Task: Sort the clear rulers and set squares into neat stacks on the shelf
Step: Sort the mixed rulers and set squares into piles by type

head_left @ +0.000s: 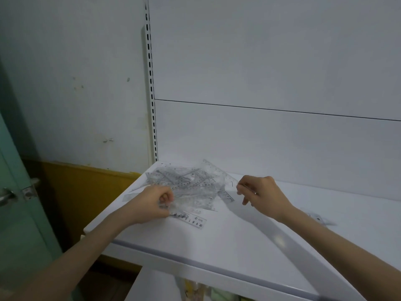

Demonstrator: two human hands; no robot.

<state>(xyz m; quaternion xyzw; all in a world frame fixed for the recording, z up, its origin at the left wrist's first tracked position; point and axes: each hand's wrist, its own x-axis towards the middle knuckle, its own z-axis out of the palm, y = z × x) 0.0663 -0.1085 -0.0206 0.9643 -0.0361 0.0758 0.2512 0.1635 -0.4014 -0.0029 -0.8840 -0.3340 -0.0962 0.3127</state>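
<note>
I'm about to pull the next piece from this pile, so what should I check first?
1. Left hand grips clear pieces at the pile's near edge: ok.
2. Right hand pinches the set square at its corner: ok.
3. Pile untangled: not ok, pieces cross and overlap.
4. Bare shelf in front for stacks: ok.
5. Loose ruler by the left hand lies flat, away from the front lip: ok.
6. Blurred item at right a neat stack: cannot tell.
</note>
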